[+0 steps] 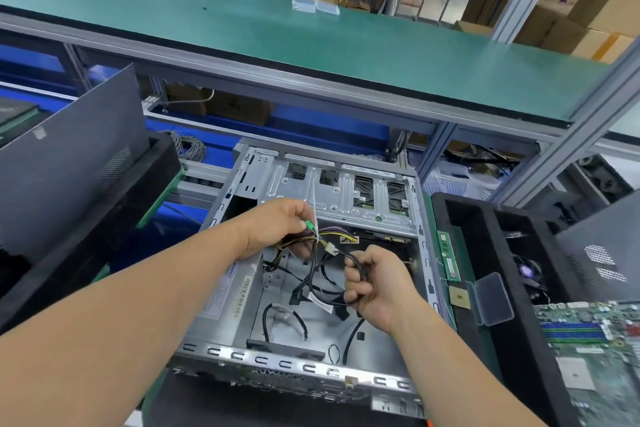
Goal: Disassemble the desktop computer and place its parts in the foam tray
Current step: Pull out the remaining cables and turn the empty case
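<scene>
The open metal computer case [377, 333] lies on its side in front of me, its motherboard bay bare with loose black cables on the floor. My left hand [277, 225] pinches a bundle of yellow, purple and black power cables [332, 238] at a green-tagged tie above the case. My right hand [377, 284] grips a loop of black cable [320, 288] from the same bundle. The power supply [225, 295] sits along the case's left side. A black foam tray [485, 253] at the right holds a motherboard [588, 340], a fan and RAM sticks [448, 258].
A dark side panel [69, 163] leans on another black foam tray [114, 215] at the left. A CPU chip [460, 297] and a clear plastic case [491, 298] lie at the right tray's edge. A green shelf [311, 38] runs overhead behind the case.
</scene>
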